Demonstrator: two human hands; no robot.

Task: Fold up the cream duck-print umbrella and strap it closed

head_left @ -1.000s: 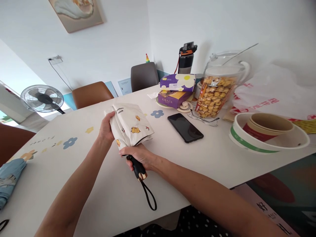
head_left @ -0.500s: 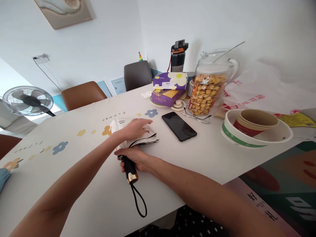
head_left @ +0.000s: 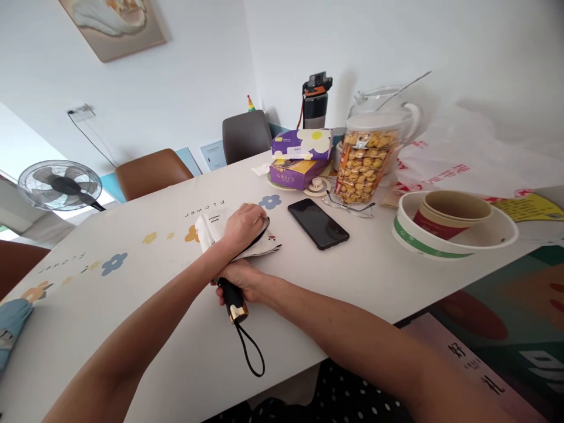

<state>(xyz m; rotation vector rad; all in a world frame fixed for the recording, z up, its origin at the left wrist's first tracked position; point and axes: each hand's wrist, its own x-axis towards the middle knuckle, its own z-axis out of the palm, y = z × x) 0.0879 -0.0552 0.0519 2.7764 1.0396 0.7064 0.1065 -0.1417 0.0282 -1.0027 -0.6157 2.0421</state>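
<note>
A folded umbrella (head_left: pixel 261 245) with white printed fabric and dark edging lies loosely gathered over the white table (head_left: pixel 282 317). Its black handle has a gold-coloured end, and a black wrist loop hangs from it. My right hand (head_left: pixel 242 278) is wrapped round the umbrella where handle meets fabric. Above it, my left hand (head_left: pixel 245 225) reaches across with curled fingers, pinching a dark-edged fold of the fabric. The left forearm hides part of the canopy. To the right of the fabric lies a black phone (head_left: pixel 318 223), apart from both hands.
Right of the phone are eyeglasses (head_left: pixel 350 205), a snack jar (head_left: pixel 365 155) and a white bowl (head_left: pixel 440 249) with paper cups (head_left: pixel 458 208). Behind stand purple packages (head_left: pixel 299 173), a bottle (head_left: pixel 315 106) and a glass pitcher (head_left: pixel 414 120). A plastic bag (head_left: pixel 467 155) rests at far right.
My left hand's fingers, outstretched before, are now curled in on the fabric edge, lifting a fold. The right hand keeps its hold. The view has shifted slightly.
</note>
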